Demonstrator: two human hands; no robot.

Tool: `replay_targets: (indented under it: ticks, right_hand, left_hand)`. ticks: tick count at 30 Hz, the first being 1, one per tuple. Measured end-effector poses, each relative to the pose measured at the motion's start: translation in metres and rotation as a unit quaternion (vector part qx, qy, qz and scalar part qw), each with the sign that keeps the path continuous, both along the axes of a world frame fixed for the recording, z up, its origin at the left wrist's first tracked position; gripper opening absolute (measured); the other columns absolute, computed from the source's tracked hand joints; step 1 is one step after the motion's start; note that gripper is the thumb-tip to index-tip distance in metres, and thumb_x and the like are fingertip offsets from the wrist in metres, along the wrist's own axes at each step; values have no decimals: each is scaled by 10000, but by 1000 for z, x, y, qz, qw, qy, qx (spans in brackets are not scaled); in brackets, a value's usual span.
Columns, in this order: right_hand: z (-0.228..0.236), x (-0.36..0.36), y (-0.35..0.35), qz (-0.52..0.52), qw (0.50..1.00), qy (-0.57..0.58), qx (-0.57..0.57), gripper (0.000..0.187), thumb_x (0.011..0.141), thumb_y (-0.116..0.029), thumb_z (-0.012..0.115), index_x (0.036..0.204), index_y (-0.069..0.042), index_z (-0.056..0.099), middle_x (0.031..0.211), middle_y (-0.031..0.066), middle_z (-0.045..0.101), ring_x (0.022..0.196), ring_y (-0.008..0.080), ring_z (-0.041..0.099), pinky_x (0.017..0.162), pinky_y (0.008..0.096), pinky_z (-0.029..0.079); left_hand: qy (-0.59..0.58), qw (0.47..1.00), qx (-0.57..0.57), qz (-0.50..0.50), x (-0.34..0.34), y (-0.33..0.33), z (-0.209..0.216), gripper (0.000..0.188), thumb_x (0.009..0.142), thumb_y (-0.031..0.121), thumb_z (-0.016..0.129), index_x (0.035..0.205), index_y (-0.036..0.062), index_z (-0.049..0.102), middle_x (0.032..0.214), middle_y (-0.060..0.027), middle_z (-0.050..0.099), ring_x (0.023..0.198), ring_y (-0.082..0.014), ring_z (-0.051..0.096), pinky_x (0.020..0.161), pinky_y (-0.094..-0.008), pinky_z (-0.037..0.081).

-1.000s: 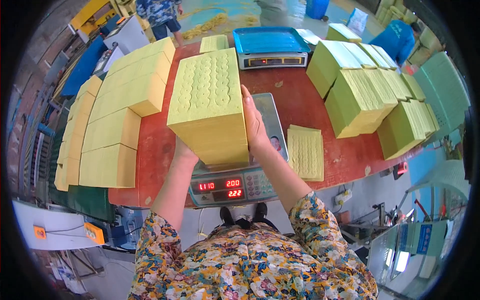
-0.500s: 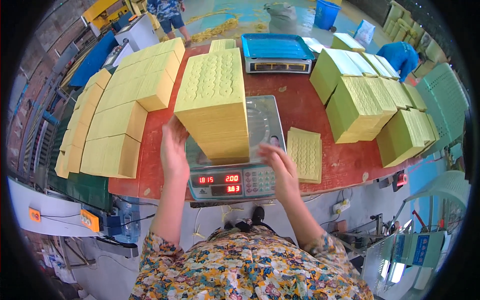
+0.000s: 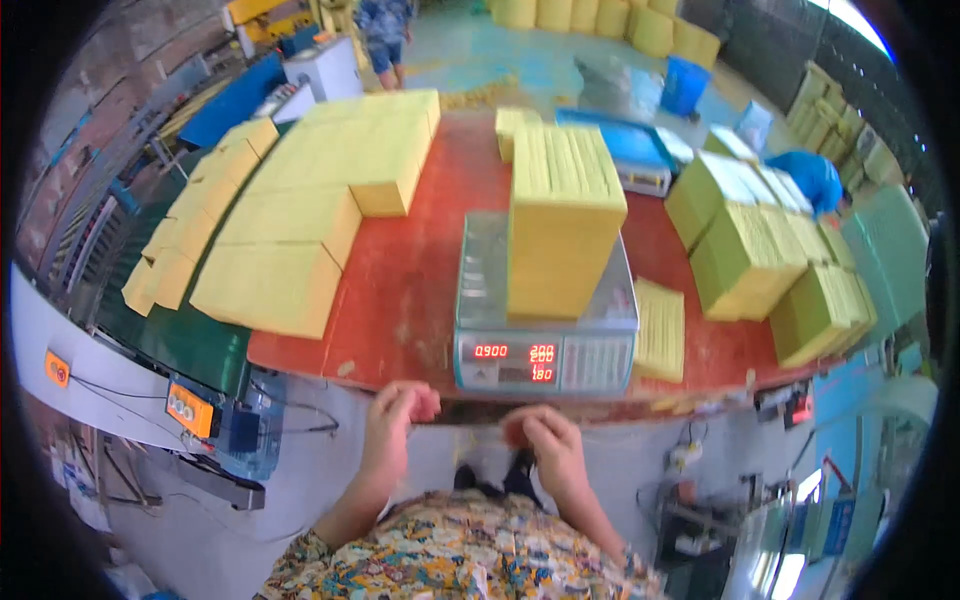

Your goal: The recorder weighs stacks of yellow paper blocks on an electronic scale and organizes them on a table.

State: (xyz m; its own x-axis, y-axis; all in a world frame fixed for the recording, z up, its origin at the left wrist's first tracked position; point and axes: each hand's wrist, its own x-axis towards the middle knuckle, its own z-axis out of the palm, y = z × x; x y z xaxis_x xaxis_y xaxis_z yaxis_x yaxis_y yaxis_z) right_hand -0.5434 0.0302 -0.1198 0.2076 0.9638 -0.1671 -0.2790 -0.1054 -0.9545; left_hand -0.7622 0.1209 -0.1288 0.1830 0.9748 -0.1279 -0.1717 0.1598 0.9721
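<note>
On the red bench [image 3: 400, 285], yellow sheet stack [image 3: 565, 255] stands upright on the scale [image 3: 508, 368], nobody holding it. Left hand [image 3: 400, 408] and right hand [image 3: 547, 440] blurred, near the bench's front edge, fingers loosely curled, both look empty, apart from the stack. Risk: tall stack, looks unbound; a bump to stack or scale could shear sheets off. Thin pile [image 3: 660, 335] beside scale could get knocked too.

The person wears a loose floral top [image 3: 470, 555], its crowded blossoms white, pinkish and teal-blue on orange-yellow with darker flecks. The same print covers the left sleeve [image 3: 303, 562] and right sleeve [image 3: 632, 572], both ending short of the wrists. Beyond the far hem show dark shoes [image 3: 522, 472]; the left hand [image 3: 392, 432] and right hand [image 3: 556, 448] are bare.
</note>
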Motion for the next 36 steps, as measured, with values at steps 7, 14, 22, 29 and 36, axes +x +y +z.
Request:
replay_targets:
  ticks: [7,14,22,29,36]
  right_hand:
    - [4,-33,-17,25,999,35,19,213,1013,-127,515,1052,19,666,962,55,694,885,130,654,818,287,511]
    - [1,-51,-26,67,997,48,1,201,1015,-117,520,1069,12,665,1031,49,689,909,118,652,846,287,518]
    - [-6,-54,-27,81,996,45,3,199,1014,-114,517,1065,7,667,1032,52,692,905,116,656,825,279,520]
    - [-7,-50,-25,81,996,24,-6,194,1009,-108,525,1062,17,664,999,56,696,894,121,663,817,283,532]
    - [-1,-33,-17,71,996,47,-18,212,1001,-111,533,1064,30,677,933,72,697,855,129,625,821,291,512]
  left_hand:
    - [-44,999,19,-15,-22,-15,15,239,1035,162,475,1054,-8,642,973,-129,701,873,-197,675,805,-322,531]
    - [-43,999,-6,-21,-29,-24,13,231,1033,151,471,1050,-3,643,986,-128,698,887,-198,674,809,-325,529]
    - [-53,998,-7,-32,-31,-23,9,231,1032,148,472,1058,-7,641,983,-128,697,883,-201,676,811,-327,531]
    - [-33,999,-17,-30,-22,-21,9,232,1036,148,472,1055,-13,638,969,-129,698,876,-199,680,802,-326,539]
    - [-29,999,-20,-39,-1,-6,9,221,1031,147,479,1051,-9,634,976,-131,698,870,-204,679,798,-331,541]
